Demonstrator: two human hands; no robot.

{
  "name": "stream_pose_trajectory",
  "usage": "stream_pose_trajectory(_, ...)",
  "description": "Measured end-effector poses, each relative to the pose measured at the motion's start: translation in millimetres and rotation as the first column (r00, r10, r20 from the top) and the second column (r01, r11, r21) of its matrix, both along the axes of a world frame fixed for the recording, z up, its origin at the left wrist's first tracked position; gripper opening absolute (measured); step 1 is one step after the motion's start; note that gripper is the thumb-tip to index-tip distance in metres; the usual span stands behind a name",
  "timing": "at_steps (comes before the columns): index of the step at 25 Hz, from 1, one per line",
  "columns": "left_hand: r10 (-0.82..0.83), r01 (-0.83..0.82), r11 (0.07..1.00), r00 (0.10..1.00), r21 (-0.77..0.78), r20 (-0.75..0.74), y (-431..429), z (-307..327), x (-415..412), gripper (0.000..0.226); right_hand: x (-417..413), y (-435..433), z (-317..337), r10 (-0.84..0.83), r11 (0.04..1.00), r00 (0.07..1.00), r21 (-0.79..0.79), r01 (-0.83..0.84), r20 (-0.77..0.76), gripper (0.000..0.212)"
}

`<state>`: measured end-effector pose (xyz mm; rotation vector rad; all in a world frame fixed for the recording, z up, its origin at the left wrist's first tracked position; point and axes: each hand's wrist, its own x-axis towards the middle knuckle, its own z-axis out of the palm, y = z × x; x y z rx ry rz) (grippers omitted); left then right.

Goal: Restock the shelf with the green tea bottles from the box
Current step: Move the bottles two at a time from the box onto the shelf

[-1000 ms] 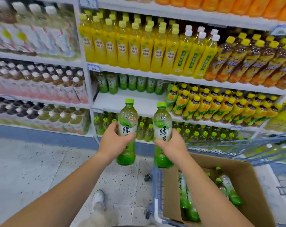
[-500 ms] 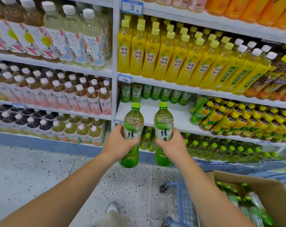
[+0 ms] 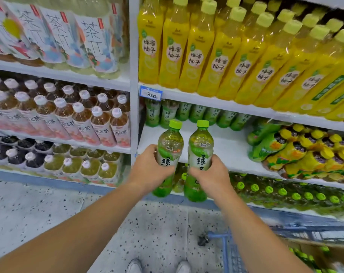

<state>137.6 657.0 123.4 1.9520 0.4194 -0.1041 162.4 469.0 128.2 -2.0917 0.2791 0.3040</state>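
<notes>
Left hand [image 3: 147,168] is wrapped around the label of one green tea bottle [image 3: 170,142], thumb on the near side and fingers curled behind. Right hand [image 3: 212,174] grips a second green tea bottle [image 3: 200,146] the same way. Both bottles are upright with green caps on, side by side with a narrow gap, not touching. Compared with half a second ago, the view has closed in on the shelving and both arms reach further forward. The bottles' caps and shoulders now overlap the bare white board of the half-empty shelf [image 3: 226,146], while their bases hang below its front edge, so neither is set down yet. A back row [image 3: 196,113] of matching green tea bottles stands at the rear of that shelf, well behind the held pair, with open board between. The price tag [image 3: 151,93] on the shelf edge above is much nearer than before, and the yellow bottles [image 3: 206,52] over it fill the upper right. The box [image 3: 324,251] has slid almost out of view at the lower right corner, with only a blurred brown edge and some green caps showing. The blue cart [image 3: 224,245] frame sits beside it. Two shoes [image 3: 133,266] now show at the bottom on the speckled floor [image 3: 49,213]; earlier only one did.
</notes>
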Motion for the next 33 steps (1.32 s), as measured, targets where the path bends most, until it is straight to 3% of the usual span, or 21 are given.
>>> stream_pose_trajectory(6,-0.016,0.010,0.998,0.996,0.066,0.084,-15,-55,66,0.043,69,-16,-62,0.033,0.999,0.999,-0.021,-0.032,0.040,0.034)
stream_pose_trajectory(12,0.023,-0.021,1.000,0.960,-0.008,0.280,-14,-93,114,0.045,121,-38,-106,0.036,0.999,0.978,0.009,-0.038,0.206,0.043)
stream_pose_trajectory(23,0.129,-0.092,0.991,0.877,-0.102,0.462,-48,-158,160,0.046,156,-34,-168,0.036,0.993,0.909,0.089,-0.080,0.415,0.046)
stream_pose_trajectory(29,0.033,0.001,0.997,0.877,-0.072,0.479,-48,-168,163,0.056,151,-39,-187,0.049,0.980,0.930,0.163,-0.115,0.363,0.049)
stream_pose_trajectory(33,-0.010,-0.008,0.998,0.954,0.060,0.300,-37,-193,157,0.081,148,-47,-200,0.125,0.981,0.935,0.101,-0.167,0.331,0.050)
